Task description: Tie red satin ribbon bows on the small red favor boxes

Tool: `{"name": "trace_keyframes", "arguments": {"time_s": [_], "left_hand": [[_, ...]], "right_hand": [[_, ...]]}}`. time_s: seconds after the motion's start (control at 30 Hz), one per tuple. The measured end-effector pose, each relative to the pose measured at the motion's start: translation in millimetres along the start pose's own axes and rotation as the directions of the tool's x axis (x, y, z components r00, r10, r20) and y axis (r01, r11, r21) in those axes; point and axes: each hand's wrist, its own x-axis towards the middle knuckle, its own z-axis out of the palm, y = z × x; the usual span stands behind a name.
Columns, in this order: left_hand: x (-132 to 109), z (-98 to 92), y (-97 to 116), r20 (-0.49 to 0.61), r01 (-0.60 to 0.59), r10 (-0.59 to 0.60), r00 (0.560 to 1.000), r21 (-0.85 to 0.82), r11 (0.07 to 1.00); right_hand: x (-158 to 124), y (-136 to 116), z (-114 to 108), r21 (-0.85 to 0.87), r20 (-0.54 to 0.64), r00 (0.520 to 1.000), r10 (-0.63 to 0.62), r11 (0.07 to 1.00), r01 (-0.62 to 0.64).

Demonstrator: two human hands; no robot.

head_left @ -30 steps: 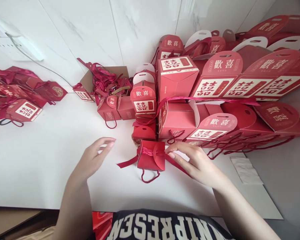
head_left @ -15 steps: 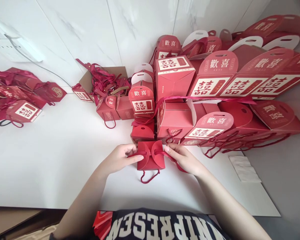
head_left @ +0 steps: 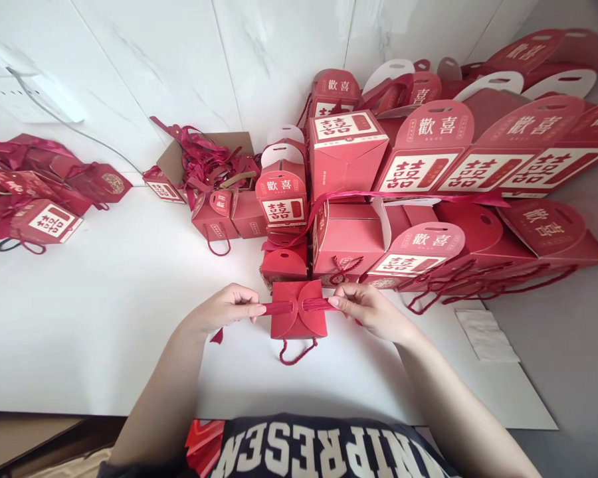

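A small red gift box (head_left: 299, 325) stands on the white table in front of me, its two rounded flaps folded together on top. A dark red ribbon (head_left: 279, 308) runs through the slots in those flaps and stretches out to both sides. To the left of the box, my left hand (head_left: 232, 309) pinches one end, and a loose tail hangs below it. My right hand (head_left: 361, 307) is closed on the other end, just right of the box. A twisted cord handle (head_left: 298, 362) lies at the box's near side.
Red gift boxes (head_left: 418, 176) are stacked at the right against the wall. An open carton (head_left: 239, 143) full of ribbons stands at the back. More ribboned boxes (head_left: 54, 222) sit far left. White tissue (head_left: 487, 335) lies near the table's right edge.
My left hand has moved left, away from the box, drawing the ribbon out. Both ribbon lengths now look straighter and flatter across the flaps. The box has shifted very slightly left.
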Motion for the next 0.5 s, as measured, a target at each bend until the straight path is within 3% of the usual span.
{"name": "trace_keyframes", "arguments": {"time_s": [0.3, 0.4, 0.5], "left_hand": [[-13.0, -21.8, 6.6, 0.01, 0.022, -0.022, 1.0, -0.027, 0.999], [-28.9, -38.6, 15.7, -0.046, -0.053, 0.053, 0.998, -0.001, 0.999], [-43.2, -54.3, 26.2, -0.1, -0.157, 0.161, 0.982, 0.046, 0.986]], "right_hand": [[-13.0, -10.4, -18.0, 0.021, -0.009, 1.0, 0.003, 1.0, -0.002], [-20.9, -21.1, -28.7, 0.104, -0.031, 0.999, -0.027, 0.994, 0.03], [-27.8, -37.9, -37.7, 0.081, -0.122, 0.987, -0.104, 0.99, 0.114]]}}
